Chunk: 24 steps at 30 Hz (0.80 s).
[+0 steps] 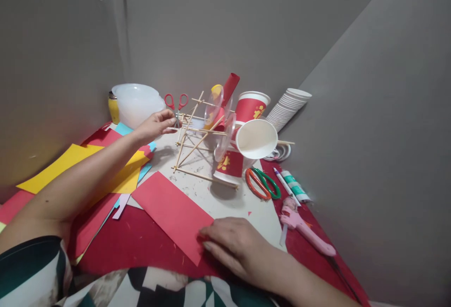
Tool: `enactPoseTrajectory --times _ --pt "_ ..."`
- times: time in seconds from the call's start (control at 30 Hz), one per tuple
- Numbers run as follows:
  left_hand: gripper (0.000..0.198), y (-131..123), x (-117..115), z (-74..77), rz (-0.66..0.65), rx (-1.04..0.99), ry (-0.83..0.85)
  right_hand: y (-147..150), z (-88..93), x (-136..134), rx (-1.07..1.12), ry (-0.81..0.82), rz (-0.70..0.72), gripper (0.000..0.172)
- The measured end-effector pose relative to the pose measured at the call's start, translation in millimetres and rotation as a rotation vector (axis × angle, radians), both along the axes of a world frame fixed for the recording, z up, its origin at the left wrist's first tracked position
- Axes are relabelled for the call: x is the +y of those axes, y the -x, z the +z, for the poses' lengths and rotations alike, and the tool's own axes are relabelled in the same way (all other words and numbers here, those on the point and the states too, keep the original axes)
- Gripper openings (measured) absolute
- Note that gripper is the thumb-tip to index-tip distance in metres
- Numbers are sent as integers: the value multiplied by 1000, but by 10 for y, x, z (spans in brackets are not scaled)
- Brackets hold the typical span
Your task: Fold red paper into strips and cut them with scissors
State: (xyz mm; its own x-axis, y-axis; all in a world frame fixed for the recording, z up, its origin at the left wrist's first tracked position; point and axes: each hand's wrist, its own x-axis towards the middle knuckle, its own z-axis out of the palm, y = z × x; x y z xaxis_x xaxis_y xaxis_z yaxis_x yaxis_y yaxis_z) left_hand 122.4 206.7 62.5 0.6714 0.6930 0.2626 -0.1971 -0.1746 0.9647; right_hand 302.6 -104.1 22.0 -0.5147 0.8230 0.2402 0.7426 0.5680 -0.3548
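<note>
My left hand (162, 125) reaches to the back of the table, its fingers closed on the blades of a pair of scissors (177, 102) whose red handles point upward. Near the front edge, my right hand (239, 247) has its fingers and thumb closed at the corner of a red paper sheet (173, 213). The sheet lies flat, partly over a pale board (262, 218). Beyond it stands a frame of thin wooden sticks (190, 149) joined with clear plastic discs (225, 138) and red-and-white paper cups (256, 139).
Coloured paper sheets (75, 164) lie at left, before a white plastic bowl (137, 105) and a yellow jar (113, 109). At right are stacked paper cups (287, 110), orange-and-green-handled scissors (262, 184), a pen (286, 185) and a pink glue gun (306, 232). Grey walls enclose the table.
</note>
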Motion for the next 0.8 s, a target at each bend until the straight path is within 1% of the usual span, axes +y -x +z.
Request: enactPoseTrajectory --times 0.1,0.2,0.23,0.3,0.37,0.4,0.47,0.57,0.67,0.8 --pt "42 62 -94 -70 -72 58 -24 19 389 27 -55 -223 -26 24" --pt "39 68 -169 -100 -139 77 -52 66 854 214 -218 -451 -58 23" --pt "37 63 -186 -111 -157 79 -62 93 1000 322 -289 -508 -86 24" --pt "32 50 -208 -144 -185 83 -82 170 1252 597 -464 -564 -148 29" --pt "27 43 -218 -185 -206 90 -98 271 1433 912 -642 -571 -193 32" --pt "26 43 -219 -207 -214 94 -103 327 1494 1066 -715 -556 -215 31" --pt "24 50 -216 -246 -233 102 -107 433 1561 1339 -868 -468 -245 22" --pt "21 70 -204 -282 -260 109 -107 537 1551 1613 -987 -349 -310 16" --pt "17 86 -196 -282 -281 105 -102 541 1481 1748 -998 -291 -315 13" --pt "15 88 -215 -255 -325 110 -88 447 1380 1825 -984 -321 -268 10"
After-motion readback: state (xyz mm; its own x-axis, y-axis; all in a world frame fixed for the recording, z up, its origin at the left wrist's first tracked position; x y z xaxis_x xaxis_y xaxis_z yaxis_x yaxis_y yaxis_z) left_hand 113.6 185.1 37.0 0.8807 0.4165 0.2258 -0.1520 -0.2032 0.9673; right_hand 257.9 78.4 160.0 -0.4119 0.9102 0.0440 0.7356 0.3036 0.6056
